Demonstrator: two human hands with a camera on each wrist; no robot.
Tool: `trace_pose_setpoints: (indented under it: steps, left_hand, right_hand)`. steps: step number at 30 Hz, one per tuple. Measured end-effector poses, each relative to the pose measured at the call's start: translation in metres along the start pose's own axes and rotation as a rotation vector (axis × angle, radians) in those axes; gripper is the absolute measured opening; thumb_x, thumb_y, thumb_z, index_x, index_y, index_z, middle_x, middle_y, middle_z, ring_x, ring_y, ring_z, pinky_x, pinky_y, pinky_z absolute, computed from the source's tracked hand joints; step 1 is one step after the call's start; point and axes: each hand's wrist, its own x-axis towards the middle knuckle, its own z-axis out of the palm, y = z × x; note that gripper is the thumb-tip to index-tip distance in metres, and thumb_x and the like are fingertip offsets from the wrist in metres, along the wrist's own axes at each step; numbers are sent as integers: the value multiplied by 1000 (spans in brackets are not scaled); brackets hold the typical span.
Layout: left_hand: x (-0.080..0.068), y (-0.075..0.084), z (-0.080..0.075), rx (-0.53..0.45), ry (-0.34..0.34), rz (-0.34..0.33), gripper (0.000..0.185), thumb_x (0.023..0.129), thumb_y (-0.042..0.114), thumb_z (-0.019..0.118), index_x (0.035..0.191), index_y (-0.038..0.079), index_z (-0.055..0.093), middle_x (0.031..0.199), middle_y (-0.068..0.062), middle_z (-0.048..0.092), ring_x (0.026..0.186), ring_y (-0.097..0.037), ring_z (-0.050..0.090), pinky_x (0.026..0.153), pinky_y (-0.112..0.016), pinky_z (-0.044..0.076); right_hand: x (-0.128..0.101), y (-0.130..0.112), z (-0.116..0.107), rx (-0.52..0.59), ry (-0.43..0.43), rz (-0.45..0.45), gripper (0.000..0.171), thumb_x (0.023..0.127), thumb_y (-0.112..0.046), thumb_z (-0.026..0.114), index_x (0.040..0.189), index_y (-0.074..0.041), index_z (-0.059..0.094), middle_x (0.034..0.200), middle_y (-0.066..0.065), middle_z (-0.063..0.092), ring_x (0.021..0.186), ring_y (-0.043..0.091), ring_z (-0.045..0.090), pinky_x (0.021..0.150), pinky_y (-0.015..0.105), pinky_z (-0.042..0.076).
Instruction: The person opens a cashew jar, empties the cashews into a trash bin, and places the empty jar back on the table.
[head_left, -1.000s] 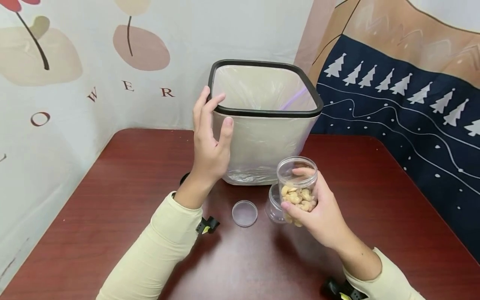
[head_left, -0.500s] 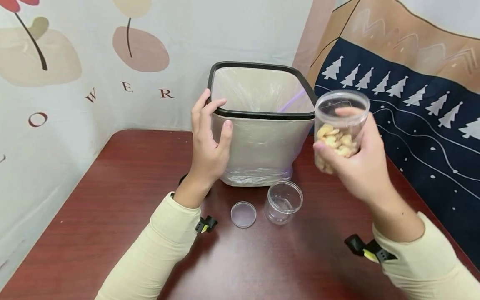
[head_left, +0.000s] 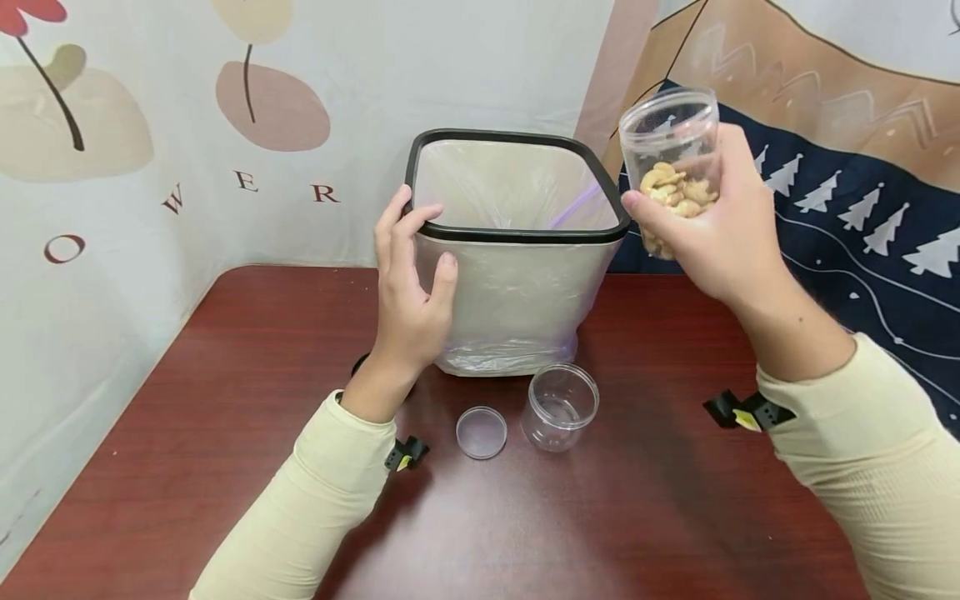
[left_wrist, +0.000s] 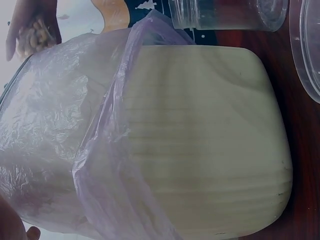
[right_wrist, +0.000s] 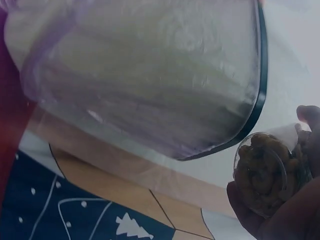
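Note:
My right hand (head_left: 727, 217) grips a clear plastic jar of cashews (head_left: 671, 179), thumb in front, just right of the bin's rim and above it. The jar leans slightly left, with the cashews in its lower half; its base shows in the right wrist view. At the left corner of the waste bin (head_left: 517, 292), my left hand (head_left: 412, 292) rests with fingers extended against the black rim and wall. A translucent liner (left_wrist: 55, 120) covers the bin's upper part. Below it on the table stand an empty clear jar (head_left: 561, 408) and a round clear lid (head_left: 482, 433).
A dark round object (head_left: 360, 363) is mostly hidden behind my left wrist. The reddish-brown table (head_left: 262, 375) meets a pale printed curtain (head_left: 360, 75) at the back. A navy cloth with white trees (head_left: 840, 225) hangs at the right.
My right hand has lifted the jar of cashews up and right from over the empty jar, then higher beside the bin's rim. My left hand has stayed at the bin.

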Motion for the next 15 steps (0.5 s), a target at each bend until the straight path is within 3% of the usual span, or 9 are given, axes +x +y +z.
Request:
trace_pose_setpoints:
  steps: [3,6,10,15]
  left_hand:
    - [0,0,0,2,5,5,44,88,12,50,132,6,54,155,-16,34,148,-16,30,121,-38,25]
    - [1,0,0,5,4,11,45,87,9,50,131,6,54,154,-16,35,148,-16,30,121,-38,26]
    - [1,0,0,14,-1,4,45,86,7,50,131,6,54,153,-16,35,148,-16,30,120,-38,26]
    - [1,0,-1,32,-5,-2,46,84,8,51,130,6,54,154,-14,35,148,-16,30,120,-38,26]
  right_hand:
    - [15,-1,4,-86,-7,8,71,82,-35,79,141,-20,42,121,10,62,80,1,62,64,6,49]
    - [29,-2,9,-172,-18,-4,76,81,-42,78,143,-20,41,127,15,63,90,10,62,67,5,46]
    - [44,-3,16,-244,-22,-22,77,81,-48,76,143,-20,41,126,13,63,102,24,63,79,15,54]
    - [62,-7,31,-299,-39,-1,80,82,-49,75,146,-19,38,131,11,60,107,23,61,89,32,56]
